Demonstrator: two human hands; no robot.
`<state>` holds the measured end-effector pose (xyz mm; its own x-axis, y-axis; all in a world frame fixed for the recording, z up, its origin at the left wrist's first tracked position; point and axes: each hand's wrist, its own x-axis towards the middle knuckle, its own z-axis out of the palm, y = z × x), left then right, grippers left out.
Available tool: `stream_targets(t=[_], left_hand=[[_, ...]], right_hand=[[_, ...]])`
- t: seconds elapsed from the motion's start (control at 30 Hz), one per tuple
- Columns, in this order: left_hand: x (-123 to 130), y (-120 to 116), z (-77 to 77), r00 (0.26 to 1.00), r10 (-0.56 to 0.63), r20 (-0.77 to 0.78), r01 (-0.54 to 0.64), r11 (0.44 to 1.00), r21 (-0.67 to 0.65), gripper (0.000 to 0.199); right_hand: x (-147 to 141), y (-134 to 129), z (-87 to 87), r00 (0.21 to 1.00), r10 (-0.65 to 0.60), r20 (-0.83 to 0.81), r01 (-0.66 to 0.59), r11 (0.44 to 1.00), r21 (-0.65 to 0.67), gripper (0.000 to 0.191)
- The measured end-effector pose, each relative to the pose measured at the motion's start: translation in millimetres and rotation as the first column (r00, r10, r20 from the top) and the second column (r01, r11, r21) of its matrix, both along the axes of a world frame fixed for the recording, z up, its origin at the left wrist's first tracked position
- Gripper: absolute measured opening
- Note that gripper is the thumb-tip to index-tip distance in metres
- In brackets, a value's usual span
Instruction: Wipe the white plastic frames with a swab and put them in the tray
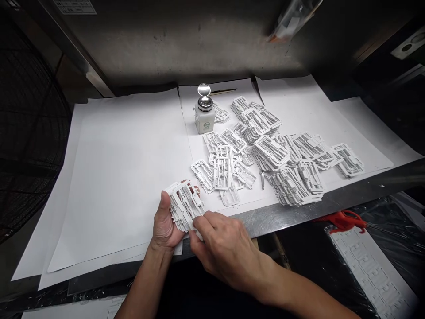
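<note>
Cupping a stack of white plastic frames (184, 206) in the left hand (166, 221), palm up, fingers curled behind the stack and thumb pressing against its near edge. Pinching the stack's lower edge with the right hand (226, 250), knuckles up, fingers bent and touching the stack, just beside the left palm. Holding the stack low over the front of the white paper (116, 177), close to the desk's steel edge (275, 217).

Facing a wide, loose heap of more frames (282, 164) spread over the paper, some lying in tall overlapping piles, others scattered singly, the nearest almost touching the stack. Keeping a white pump bottle (203, 116) upright just behind the heap's left side, with a green label and a shiny metal dispenser top, its opaque wall hiding any contents. Showing a small metal tool (262, 179) lying among the frames. Showing too, below the desk's front edge, a flat white moulded sheet (368, 270) on black plastic, beside a red object (343, 220).
</note>
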<state>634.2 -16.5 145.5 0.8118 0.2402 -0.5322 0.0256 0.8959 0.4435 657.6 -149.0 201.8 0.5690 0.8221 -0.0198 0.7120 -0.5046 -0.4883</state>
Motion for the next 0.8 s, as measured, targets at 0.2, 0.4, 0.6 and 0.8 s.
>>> stream_targets(t=[0.2,0.4,0.6,0.8], left_hand=[[-5,1,-3.4,0.997,-0.081,-0.018,0.080,0.996,-0.050,0.044],[-7,-3,-5.9,0.989,-0.142,0.042,0.147,0.980,-0.131,0.042],[-8,-13,-2.1,0.981,-0.184,0.054,0.191,0.958,-0.212,0.027],[-10,-17,-4.6,0.986,-0.169,0.005,0.166,0.963,-0.213,0.027]], right_hand=[[2,-9,3.7,0.977,0.012,-0.215,0.018,0.991,0.133,0.010],[20,-11,11.2,0.869,-0.051,-0.493,0.248,0.906,0.344,0.012],[43,10,8.9,0.904,-0.097,-0.416,0.269,0.886,0.379,0.009],[55,16,8.9,0.899,-0.213,-0.383,0.355,0.867,0.349,0.008]])
